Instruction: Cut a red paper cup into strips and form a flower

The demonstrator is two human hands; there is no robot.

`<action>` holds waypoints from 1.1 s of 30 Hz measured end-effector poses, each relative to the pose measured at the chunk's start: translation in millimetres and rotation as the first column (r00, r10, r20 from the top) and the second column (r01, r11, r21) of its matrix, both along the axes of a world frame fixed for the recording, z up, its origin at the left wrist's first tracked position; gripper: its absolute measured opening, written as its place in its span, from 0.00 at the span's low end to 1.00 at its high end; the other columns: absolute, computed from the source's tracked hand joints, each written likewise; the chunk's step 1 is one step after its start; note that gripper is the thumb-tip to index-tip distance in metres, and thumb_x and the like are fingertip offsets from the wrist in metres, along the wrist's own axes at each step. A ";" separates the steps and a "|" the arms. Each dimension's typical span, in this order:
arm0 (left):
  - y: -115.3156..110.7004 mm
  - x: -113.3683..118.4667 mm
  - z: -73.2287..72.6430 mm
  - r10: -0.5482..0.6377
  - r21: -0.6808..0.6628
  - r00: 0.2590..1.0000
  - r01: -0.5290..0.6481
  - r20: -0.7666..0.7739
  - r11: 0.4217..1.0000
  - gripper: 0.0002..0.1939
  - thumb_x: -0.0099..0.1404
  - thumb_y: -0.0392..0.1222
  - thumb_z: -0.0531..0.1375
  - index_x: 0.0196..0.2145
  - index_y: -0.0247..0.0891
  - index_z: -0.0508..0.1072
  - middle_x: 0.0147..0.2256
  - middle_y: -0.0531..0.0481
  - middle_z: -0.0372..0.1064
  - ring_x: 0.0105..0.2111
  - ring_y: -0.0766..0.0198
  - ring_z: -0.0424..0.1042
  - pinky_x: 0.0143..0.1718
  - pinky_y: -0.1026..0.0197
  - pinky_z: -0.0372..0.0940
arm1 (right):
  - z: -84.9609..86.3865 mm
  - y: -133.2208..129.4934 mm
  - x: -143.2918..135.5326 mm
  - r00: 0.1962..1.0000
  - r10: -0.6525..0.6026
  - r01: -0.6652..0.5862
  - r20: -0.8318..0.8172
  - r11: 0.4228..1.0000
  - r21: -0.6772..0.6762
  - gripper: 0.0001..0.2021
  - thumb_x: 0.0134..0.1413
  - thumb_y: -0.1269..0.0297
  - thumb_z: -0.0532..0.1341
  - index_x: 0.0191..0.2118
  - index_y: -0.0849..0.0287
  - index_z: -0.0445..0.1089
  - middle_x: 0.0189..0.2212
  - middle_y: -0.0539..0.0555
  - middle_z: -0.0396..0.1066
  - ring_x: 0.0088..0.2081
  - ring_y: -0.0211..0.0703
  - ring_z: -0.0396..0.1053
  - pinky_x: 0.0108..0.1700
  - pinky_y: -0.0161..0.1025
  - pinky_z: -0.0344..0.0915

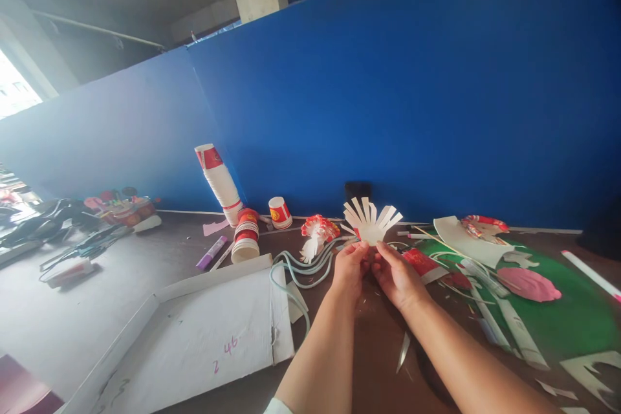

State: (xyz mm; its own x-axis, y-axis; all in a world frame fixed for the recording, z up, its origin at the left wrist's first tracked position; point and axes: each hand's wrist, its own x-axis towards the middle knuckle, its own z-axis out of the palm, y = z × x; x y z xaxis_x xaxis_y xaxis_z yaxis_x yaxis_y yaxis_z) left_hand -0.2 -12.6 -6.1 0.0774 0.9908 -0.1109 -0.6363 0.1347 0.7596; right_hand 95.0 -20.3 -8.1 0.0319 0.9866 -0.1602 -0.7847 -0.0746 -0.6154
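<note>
A paper cup cut into strips (pixel 372 231) is held up between both hands, its white strips fanned outward like petals. My left hand (pixel 350 265) pinches its lower left side. On the lower right, my right hand (pixel 395 273) grips it with the thumb on the near face. Just left of it lies another cut cup, red and white with curled strips (pixel 317 236). A red paper cup piece (pixel 423 264) sits close beside my right hand. Below the hands, a pointed metal blade (pixel 403 352) shows on the dark table, its other end hidden by my right arm.
A white cardboard box lid (pixel 194 343) lies at left, with a pale cable (pixel 303 278) beside it. Stacked paper cups (pixel 220 184) lean near the blue partition (pixel 388 90). A purple glue stick (pixel 212 252) lies near them. Paper scraps and a pink oval piece (pixel 530 284) cover the green mat (pixel 577 317).
</note>
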 end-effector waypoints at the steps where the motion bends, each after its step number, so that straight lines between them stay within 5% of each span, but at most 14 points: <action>1: 0.2 -0.1 -0.3 -0.007 -0.002 1.000 0.007 0.002 1.000 0.17 0.45 0.46 0.71 0.25 0.32 0.71 0.21 0.54 0.63 0.22 0.72 0.63 0.25 0.67 0.55 | 0.0 0.4 0.5 1.000 -0.005 0.005 -0.009 1.000 -0.007 0.12 0.34 0.69 0.74 0.29 0.59 0.74 0.24 0.44 0.73 0.22 0.28 0.66 0.21 0.24 0.65; 12: 0.8 -1.6 -2.1 -0.006 -0.003 0.996 0.006 0.086 1.000 0.16 0.46 0.43 0.71 0.26 0.32 0.70 0.22 0.55 0.63 0.22 0.74 0.62 0.26 0.70 0.58 | 0.4 2.4 5.1 0.998 -0.003 0.000 -0.070 0.999 -0.046 0.13 0.35 0.71 0.74 0.30 0.59 0.72 0.25 0.46 0.74 0.21 0.28 0.66 0.18 0.23 0.65; 23: -4.5 0.9 7.3 -0.075 -0.028 0.989 0.079 0.124 0.996 0.16 0.47 0.41 0.70 0.31 0.32 0.71 0.20 0.55 0.63 0.19 0.69 0.66 0.19 0.67 0.62 | 1.6 -1.4 -0.7 0.995 0.091 -0.094 0.048 0.993 0.074 0.11 0.35 0.67 0.74 0.29 0.62 0.75 0.21 0.50 0.72 0.22 0.31 0.65 0.17 0.24 0.60; 33: -1.6 4.5 6.8 -0.018 -0.060 0.988 0.027 0.156 0.998 0.13 0.48 0.38 0.68 0.31 0.32 0.72 0.20 0.54 0.63 0.18 0.71 0.64 0.18 0.68 0.59 | -1.4 -1.4 -2.6 0.995 0.091 -0.093 0.039 0.994 0.065 0.12 0.35 0.68 0.73 0.31 0.59 0.75 0.25 0.49 0.74 0.23 0.31 0.66 0.18 0.25 0.61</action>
